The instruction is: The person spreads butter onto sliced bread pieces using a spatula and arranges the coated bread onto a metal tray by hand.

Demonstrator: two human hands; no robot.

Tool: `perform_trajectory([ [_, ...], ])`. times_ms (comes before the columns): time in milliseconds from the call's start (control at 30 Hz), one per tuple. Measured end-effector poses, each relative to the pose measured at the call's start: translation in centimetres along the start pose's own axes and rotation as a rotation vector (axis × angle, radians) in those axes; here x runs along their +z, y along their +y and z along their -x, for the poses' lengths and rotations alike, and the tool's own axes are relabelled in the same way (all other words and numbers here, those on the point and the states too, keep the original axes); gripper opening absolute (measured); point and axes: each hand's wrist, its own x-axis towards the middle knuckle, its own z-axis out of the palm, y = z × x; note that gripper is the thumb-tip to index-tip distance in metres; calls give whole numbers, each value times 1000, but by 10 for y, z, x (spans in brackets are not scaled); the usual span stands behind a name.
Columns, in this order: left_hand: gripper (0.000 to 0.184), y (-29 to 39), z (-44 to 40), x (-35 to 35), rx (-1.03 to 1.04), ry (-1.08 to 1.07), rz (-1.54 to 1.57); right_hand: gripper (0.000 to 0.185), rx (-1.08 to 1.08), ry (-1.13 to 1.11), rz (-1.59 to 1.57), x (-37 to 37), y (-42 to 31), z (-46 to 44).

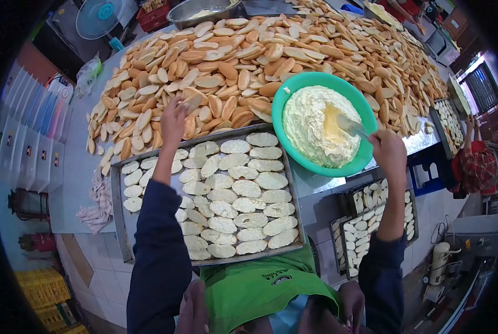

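Cream-coloured spread fills a green bowl (278,139) at the right of the tray. My right hand (387,149) grips a spatula (352,126), its blade down in the spread. At the near edge of a big pile of bread slices (221,67), my left hand (174,118) has its fingertips at a slice (192,100); whether it is gripped is hard to tell. Below, a metal tray (300,222) holds rows of coated slices (222,225). My left forearm hides part of the tray's left side.
A crumpled cloth (97,203) lies left of the tray. More filled trays (349,256) stand low at the right. A metal basin (201,12) and a fan (101,18) are at the back. Another person (479,167) is at the far right.
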Motion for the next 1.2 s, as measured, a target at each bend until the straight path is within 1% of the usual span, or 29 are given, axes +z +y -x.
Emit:
perform_trajectory([
  [67,31,69,26,-30,-304,-80,135,13,-32,-122,130,13,-3,-27],
  [133,33,74,55,-46,-111,9,88,13,-104,-164,176,38,-2,-49],
  [167,32,88,68,-56,-210,-8,169,13,-106,-166,171,45,-6,-56],
  [200,30,100,80,-65,-309,-25,249,14,-203,-204,163,50,-11,-62],
  [233,30,101,94,-72,-309,-24,245,15,-301,-240,155,53,-15,-67],
  [267,28,99,106,-77,-397,-8,474,15,-303,-240,151,52,-15,-74],
  [300,26,99,116,-83,-482,7,704,15,-237,-435,-37,47,-12,-80],
  [333,26,106,123,-84,-483,8,700,15,-167,-629,-226,41,-8,-84],
  [367,26,119,129,-83,-556,59,891,16,-101,-676,-349,32,1,-85],
  [400,26,128,134,-80,-627,111,1082,16,-46,-684,-398,25,11,-85],
  [433,26,130,139,-78,-628,109,1082,16,10,-691,-445,20,21,-82],
  [467,27,130,144,-74,-680,65,1071,16,14,-692,-444,17,32,-77],
  [533,31,129,150,-64,-765,-26,1044,18,162,-653,-608,9,47,-60],
  [567,31,131,152,-58,-768,-22,1047,19,154,-625,-692,5,46,-47],
  [600,34,134,152,-52,-769,-132,1169,21,141,-602,-777,4,41,-31],
  [633,37,137,152,-46,-767,-234,1286,20,105,-554,-849,8,32,-15],
  [700,43,148,151,-42,-801,-349,1420,18,48,-475,-975,13,-3,21],
  [733,43,153,150,-41,-804,-309,1406,16,64,-490,-1059,16,-21,37],
  [767,45,158,150,-40,-764,-383,1411,10,-19,-463,-1108,21,-36,53],
  [800,48,162,150,-40,-725,-460,1412,9,-31,-424,-1149,26,-56,67],
  [833,48,164,150,-42,-727,-431,1398,9,-86,-410,-1216,33,-68,77],
  [900,50,168,151,-44,-705,-524,1373,11,-191,-337,-1357,48,-94,90],
  [967,52,166,156,-47,-732,-494,1360,12,-202,-323,-1410,66,-113,97],
  [1000,52,164,157,-48,-722,-517,1322,14,-205,-296,-1454,74,-121,100],
  [1033,52,163,158,-49,-712,-542,1285,14,-209,-299,-1459,79,-129,103],
  [1100,53,163,160,-52,-749,-515,1279,15,-234,-248,-1480,88,-142,109],
  [1167,55,158,164,-52,-713,-500,1297,18,-218,-267,-1487,94,-146,116],
  [1200,55,155,165,-51,-714,-497,1296,18,-234,-243,-1433,97,-146,118],
])
